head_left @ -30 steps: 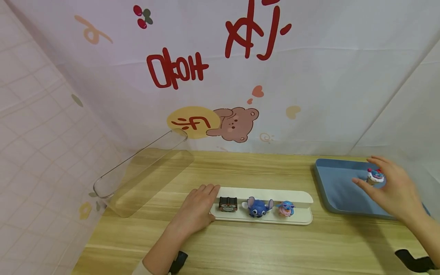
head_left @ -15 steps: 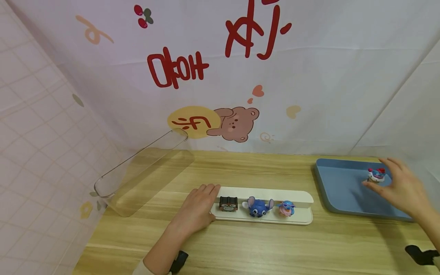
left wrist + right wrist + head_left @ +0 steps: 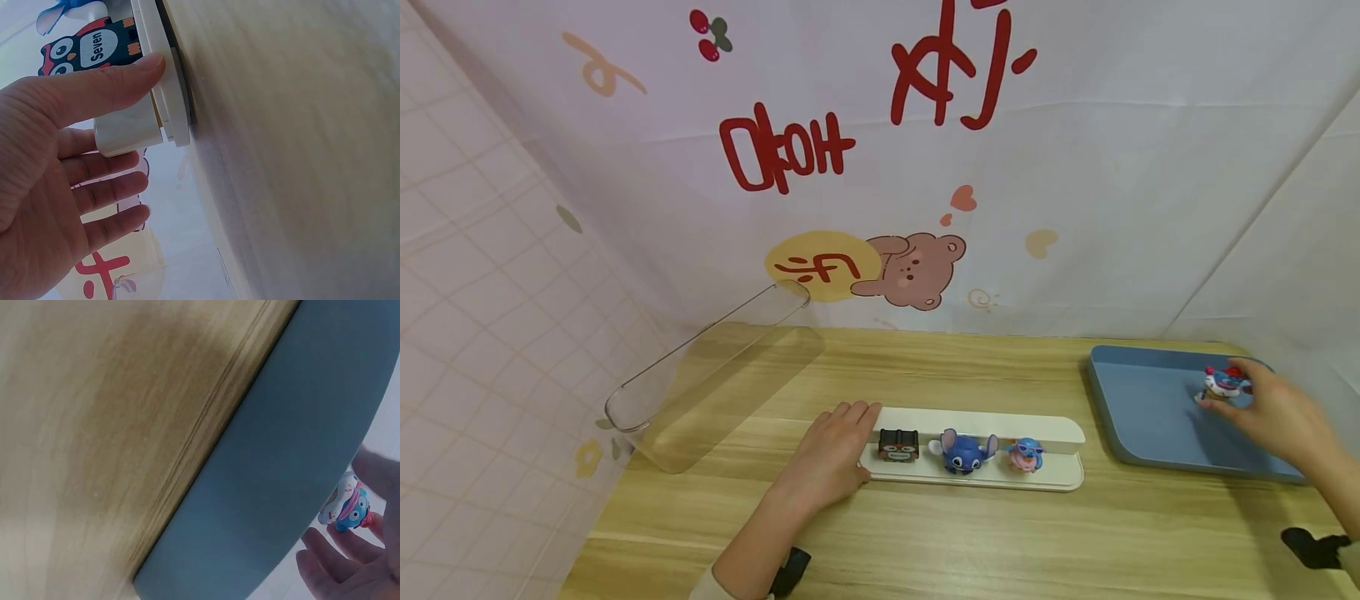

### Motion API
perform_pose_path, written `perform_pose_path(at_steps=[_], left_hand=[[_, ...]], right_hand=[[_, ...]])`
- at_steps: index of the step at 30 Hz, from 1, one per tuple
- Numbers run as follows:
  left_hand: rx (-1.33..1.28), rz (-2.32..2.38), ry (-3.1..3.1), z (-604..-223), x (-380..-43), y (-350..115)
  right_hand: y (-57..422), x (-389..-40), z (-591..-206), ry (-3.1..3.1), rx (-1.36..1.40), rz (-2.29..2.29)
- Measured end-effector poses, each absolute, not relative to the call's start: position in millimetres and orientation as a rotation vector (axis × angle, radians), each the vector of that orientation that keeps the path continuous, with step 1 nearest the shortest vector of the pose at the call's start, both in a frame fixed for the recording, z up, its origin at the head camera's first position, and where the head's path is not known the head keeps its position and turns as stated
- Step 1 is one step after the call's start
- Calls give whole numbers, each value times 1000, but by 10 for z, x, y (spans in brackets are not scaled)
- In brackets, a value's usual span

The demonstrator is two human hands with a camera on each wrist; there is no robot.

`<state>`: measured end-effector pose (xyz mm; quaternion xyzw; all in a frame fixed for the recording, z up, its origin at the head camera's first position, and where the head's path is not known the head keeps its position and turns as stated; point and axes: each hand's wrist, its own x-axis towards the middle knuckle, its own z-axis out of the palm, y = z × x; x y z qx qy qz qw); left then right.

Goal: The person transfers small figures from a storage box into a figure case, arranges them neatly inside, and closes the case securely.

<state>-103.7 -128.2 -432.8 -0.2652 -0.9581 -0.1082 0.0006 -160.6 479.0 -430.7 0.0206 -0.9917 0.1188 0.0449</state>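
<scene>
My left hand [image 3: 829,450] grips the left end of a white display base [image 3: 1060,475], thumb on its front edge, fingers behind. On the base stand a black owl figurine [image 3: 898,445] marked "Seven", a blue big-eared Stitch figurine [image 3: 964,452] and a small blue figurine with a pink swirl [image 3: 1025,456]. My right hand [image 3: 1281,408] pinches a small blue-and-white ice-cream figurine [image 3: 1221,383] with red bits over the blue tray [image 3: 1150,408]. In the right wrist view, the thumb and fingers flank the figurine [image 3: 351,503], partly behind the tray's wall.
A clear plastic cover [image 3: 722,375] leans at the back left of the wooden table [image 3: 925,542]. A printed cloth [image 3: 1112,208] hangs behind. The tray sits at the right, beyond the display base.
My right hand has shifted right, and its thumb and fingers have come together on the ice-cream figurine, which now tilts slightly. My left hand stays on the base.
</scene>
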Motion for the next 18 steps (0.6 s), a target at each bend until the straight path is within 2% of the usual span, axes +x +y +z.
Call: perform_pose_path(at_steps=[18], left_hand=[[-849, -314, -2979, -4344, -1032, -1286]], right_hand=[[4755, -1647, -4359, -2930, 102, 439]])
